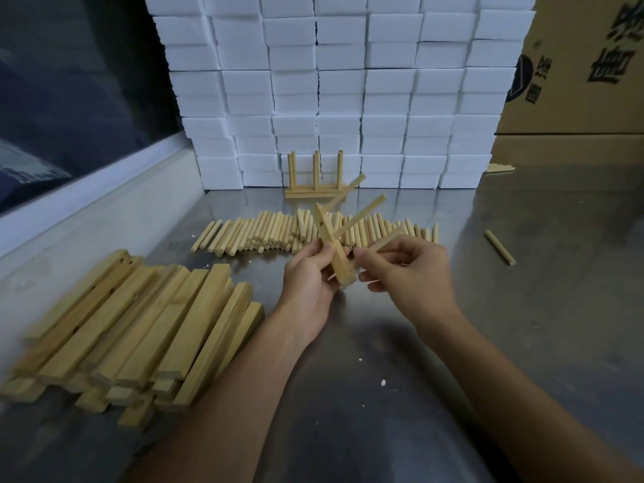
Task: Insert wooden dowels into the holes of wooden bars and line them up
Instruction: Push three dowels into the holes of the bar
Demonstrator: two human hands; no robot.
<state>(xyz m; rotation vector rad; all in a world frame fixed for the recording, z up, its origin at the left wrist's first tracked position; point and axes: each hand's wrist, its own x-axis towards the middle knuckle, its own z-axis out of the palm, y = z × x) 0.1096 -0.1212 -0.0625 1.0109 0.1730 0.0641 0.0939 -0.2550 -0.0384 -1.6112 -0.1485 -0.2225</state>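
The left hand (310,273) gripped a wooden bar (336,254) tilted above the surface (453,343), two dowels already seated, seemingly to expose its free hole to the third dowel (388,240) pinched in the right hand (404,270).

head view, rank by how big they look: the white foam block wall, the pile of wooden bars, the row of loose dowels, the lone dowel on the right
1. White foam block wall
2. Pile of wooden bars, though it lies nearer the camera, which inflates it
3. Row of loose dowels
4. Lone dowel, plainly smallest
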